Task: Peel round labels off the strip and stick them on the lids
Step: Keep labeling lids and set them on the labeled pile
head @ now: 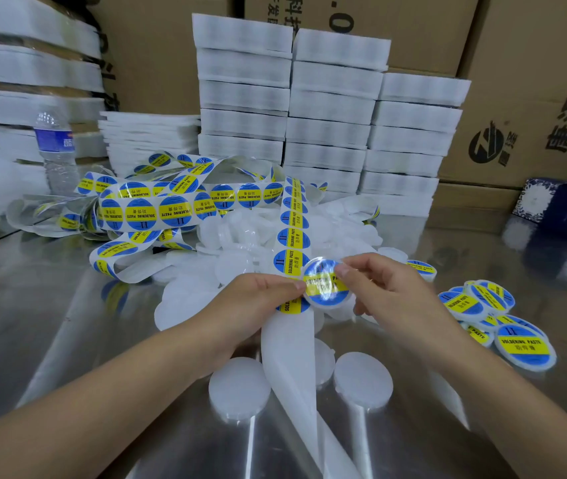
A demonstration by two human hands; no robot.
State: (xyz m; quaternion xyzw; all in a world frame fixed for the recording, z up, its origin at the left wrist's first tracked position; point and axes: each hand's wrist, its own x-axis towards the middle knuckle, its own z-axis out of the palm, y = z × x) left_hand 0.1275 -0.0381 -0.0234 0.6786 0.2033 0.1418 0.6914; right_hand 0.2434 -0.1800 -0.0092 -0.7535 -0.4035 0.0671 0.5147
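I see two hands over the steel surface [67, 305]. The right hand [385, 292] pinches one lid [327, 300] that already carries a blue-and-yellow round label [323, 285]. The left hand [254, 302] grips the label strip [292, 236] just beside it, its thumb tip touching the lid's edge. In front of the hands lie two bare lids [238, 385] in full view, and a third is half hidden under the empty backing [289, 347]. At the right is a heap of labelled lids [523, 344]; I count at least five. One water bottle [55, 146] stands at the far left.
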